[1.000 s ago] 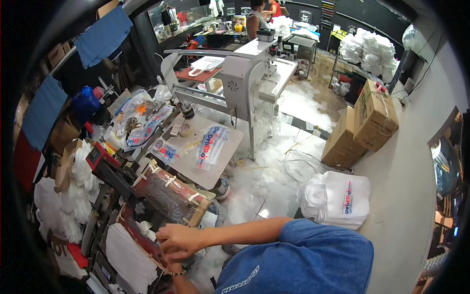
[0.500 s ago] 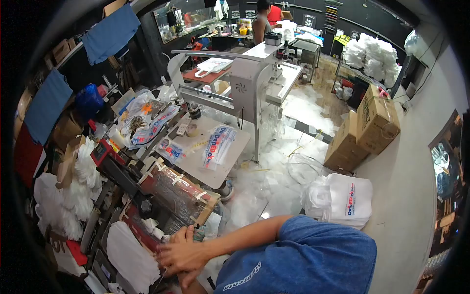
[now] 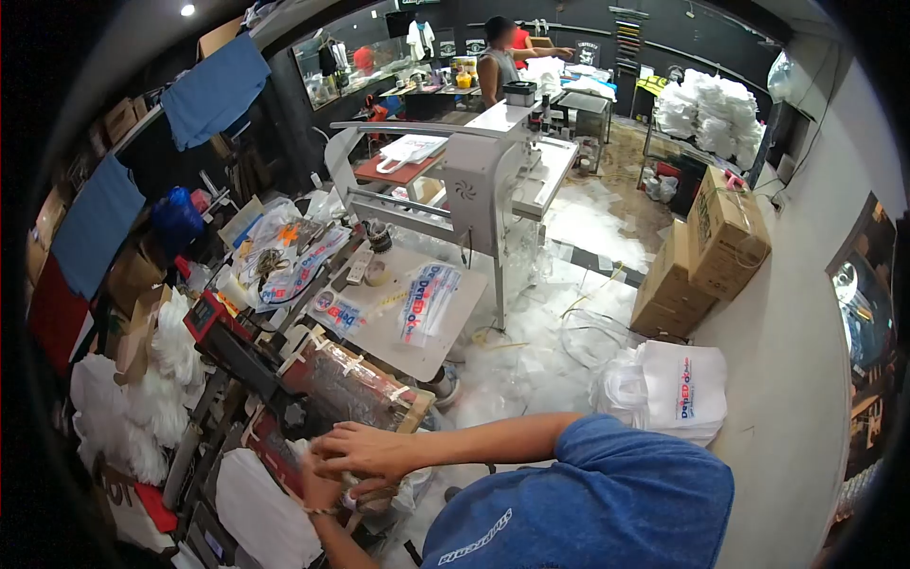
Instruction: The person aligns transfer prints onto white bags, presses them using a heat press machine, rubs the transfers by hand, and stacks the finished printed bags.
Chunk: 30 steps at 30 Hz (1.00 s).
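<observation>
The right hand (image 3: pixel 370 453), spread flat over the left wrist half a second earlier, now bends with curled fingers across the left hand (image 3: pixel 320 479), which has shifted lower and to the left in the head view. The right fingers are partly closed, though whether they have hold of anything cannot be told; the left hand, partly covered, hides its grip as well. Both meet at the near edge of a worktop cluttered with gear, just beside a white cloth (image 3: pixel 261 512) and a red-topped board (image 3: pixel 268 448), with a plastic-covered red panel (image 3: pixel 346 387) lying just beyond them. A red control box (image 3: pixel 202 315) stands nearby, and farther along, a pale board (image 3: pixel 466 305) carries printed plastic sheets (image 3: pixel 428 303) in front of a grey machine (image 3: pixel 469 180). Across the floor, a stack of printed white bags (image 3: pixel 654 379) sits by the wall near two cardboard boxes (image 3: pixel 728 237), while a person in a grey sleeveless top (image 3: pixel 504 66) stands in the background
</observation>
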Available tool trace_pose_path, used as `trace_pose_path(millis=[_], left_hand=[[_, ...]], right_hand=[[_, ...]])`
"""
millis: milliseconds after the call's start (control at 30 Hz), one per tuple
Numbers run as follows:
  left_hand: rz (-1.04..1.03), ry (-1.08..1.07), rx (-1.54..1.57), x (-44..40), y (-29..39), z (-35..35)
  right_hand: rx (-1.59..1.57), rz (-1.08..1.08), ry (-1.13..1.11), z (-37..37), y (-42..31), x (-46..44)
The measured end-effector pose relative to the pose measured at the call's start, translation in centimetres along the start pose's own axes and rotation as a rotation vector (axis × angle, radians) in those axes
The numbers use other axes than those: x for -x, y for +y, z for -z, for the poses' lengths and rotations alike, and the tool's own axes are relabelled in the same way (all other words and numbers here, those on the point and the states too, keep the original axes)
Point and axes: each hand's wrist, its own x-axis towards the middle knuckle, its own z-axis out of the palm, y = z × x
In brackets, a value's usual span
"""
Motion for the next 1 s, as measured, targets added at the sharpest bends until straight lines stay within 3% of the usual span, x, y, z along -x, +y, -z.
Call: trace_pose_path(millis=[33, 100, 167, 200, 267, 300, 400, 433, 633, 967, 1000], left_hand=[[0.069, 0.066, -0.117, -1.4, 0.1, 1.5], [0.136, 0.126, -0.237, -3.6, -0.4, 3.4], [0.315, 0.356, -0.804, -5.4, -2.6, 3.3], [0.309, 0.351, -0.802, -6.1, -4.4, 3.2], [0.456, 0.287, -0.623, -6.7, -6.3, 2.6], [0.476, 0.257, -0.612, -6.4, -4.8, 2.5], [0.401, 0.354, -0.599, -6.1, -6.4, 2.8], [0.492, 0.363, -0.486, -5.9, -6.6, 2.7], [0.6, 0.322, -0.463, -5.7, -10.0, 3.6], [0.632, 0.269, -0.434, -6.0, -12.1, 5.2], [0.598, 0.354, -0.433, -5.8, -12.9, 4.7]], right_hand=[[-0.007, -0.05, 0.122, -0.2, 0.0, 0.1], [-0.041, -0.117, 0.093, -2.6, 0.7, 1.1], [-0.024, -0.199, -0.021, -5.3, 0.9, 2.6], [-0.02, -0.204, -0.017, -5.6, 1.0, 2.5], [0.061, -0.24, -0.213, -5.8, 1.1, 2.3], [0.029, -0.215, -0.025, -5.8, 1.0, 2.5], [-0.004, -0.229, -0.039, -5.9, 1.2, 2.7], [-0.003, -0.231, -0.038, -5.9, 1.2, 2.7], [-0.05, -0.257, 0.013, -5.9, 1.1, 2.6], [-0.035, -0.244, 0.013, -6.5, 1.4, 2.7], [-0.03, -0.254, -0.01, -6.3, 1.3, 2.7]])
